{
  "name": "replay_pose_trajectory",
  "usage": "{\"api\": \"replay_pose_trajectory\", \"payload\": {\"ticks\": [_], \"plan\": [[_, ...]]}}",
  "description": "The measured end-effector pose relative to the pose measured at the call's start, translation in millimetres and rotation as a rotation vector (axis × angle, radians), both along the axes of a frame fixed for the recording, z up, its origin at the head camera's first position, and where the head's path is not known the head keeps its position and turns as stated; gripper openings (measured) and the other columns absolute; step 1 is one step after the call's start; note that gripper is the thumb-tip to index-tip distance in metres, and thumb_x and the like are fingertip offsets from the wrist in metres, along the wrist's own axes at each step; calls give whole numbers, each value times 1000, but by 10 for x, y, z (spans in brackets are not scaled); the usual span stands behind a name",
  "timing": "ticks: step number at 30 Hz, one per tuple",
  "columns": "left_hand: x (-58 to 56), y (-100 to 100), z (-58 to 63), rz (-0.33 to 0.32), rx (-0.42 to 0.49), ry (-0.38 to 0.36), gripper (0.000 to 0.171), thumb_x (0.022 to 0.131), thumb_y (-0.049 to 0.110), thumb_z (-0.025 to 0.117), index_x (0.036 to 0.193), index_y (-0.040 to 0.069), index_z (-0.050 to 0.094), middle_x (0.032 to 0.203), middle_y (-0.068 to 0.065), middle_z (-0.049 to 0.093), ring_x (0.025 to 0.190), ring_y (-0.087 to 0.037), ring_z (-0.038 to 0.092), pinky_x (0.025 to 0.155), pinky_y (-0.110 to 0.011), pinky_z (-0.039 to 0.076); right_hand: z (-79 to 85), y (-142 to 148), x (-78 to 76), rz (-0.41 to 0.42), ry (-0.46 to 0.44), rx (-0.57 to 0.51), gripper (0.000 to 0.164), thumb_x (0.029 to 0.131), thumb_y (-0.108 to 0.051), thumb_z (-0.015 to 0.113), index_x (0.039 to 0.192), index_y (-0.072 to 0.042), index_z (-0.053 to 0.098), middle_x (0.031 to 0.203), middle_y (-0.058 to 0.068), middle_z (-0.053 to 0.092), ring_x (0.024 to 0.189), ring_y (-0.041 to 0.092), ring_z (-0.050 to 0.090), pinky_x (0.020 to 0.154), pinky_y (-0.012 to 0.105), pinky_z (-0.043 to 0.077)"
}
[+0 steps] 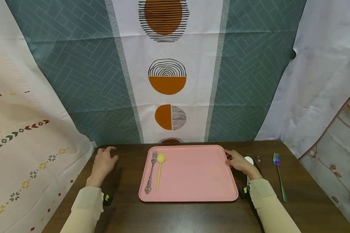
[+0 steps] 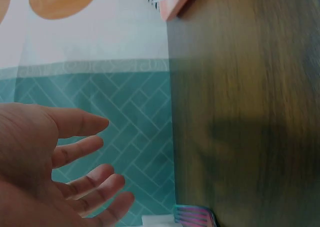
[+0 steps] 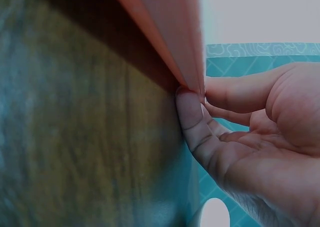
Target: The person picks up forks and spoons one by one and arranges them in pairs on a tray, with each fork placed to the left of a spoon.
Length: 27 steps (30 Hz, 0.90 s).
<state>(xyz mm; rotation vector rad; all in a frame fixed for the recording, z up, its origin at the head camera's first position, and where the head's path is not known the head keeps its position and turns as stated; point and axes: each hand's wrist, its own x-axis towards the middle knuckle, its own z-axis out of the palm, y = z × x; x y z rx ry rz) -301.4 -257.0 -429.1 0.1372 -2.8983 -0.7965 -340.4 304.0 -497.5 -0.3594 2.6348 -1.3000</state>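
Note:
The pink tray (image 1: 192,174) lies on the table, with a silver fork (image 1: 153,168) and a yellow spoon (image 1: 160,168) side by side along its left end. My right hand (image 1: 239,161) pinches the tray's right rim near the far corner. In the right wrist view, thumb and finger meet on the tray's edge (image 3: 175,42). Left of the tray and apart from it, my left hand (image 1: 103,163) hovers over the table, holding nothing, fingers loosely spread. Multicoloured fork tines (image 2: 195,216) show at the bottom of the left wrist view.
A white spoon (image 1: 249,160) and a dark brown spoon (image 1: 258,161) lie partly hidden by my right forearm. Farther right is a rainbow fork (image 1: 279,174). Patterned cloth (image 1: 175,126) hangs behind the dark wooden table (image 1: 175,216), and pale cloths hang at both sides.

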Motion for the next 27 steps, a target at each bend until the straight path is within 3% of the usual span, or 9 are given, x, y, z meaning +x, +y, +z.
{"api": "replay_pose_trajectory", "payload": {"ticks": [14, 19, 27], "plan": [[102, -212, -49, 37, -52, -14, 49, 100, 13, 58, 144, -7, 48, 136, -44, 36, 121, -61, 44, 93, -70, 43, -11, -6, -4, -13, 4, 16, 69, 91, 6, 57, 155, 15, 31, 112, 24, 48, 90, 28, 55, 73, 36, 55], [100, -247, -59, 21, -57, -14, 49, 101, 12, 59, 144, -9, 47, 137, -46, 36, 123, -63, 43, 97, -70, 41, 0, 1, 1, -9, 7, 14, 69, 91, 6, 56, 154, 15, 31, 112, 25, 48, 88, 28, 56, 71, 34, 55], [169, -319, -122, -9, -67, -95, 53, 101, 11, 58, 145, -13, 42, 136, -49, 33, 121, -67, 40, 99, -72, 39, 6, -1, 12, 2, 4, -1, 68, 92, 7, 56, 155, 15, 30, 113, 25, 48, 88, 27, 55, 70, 35, 55]]}}
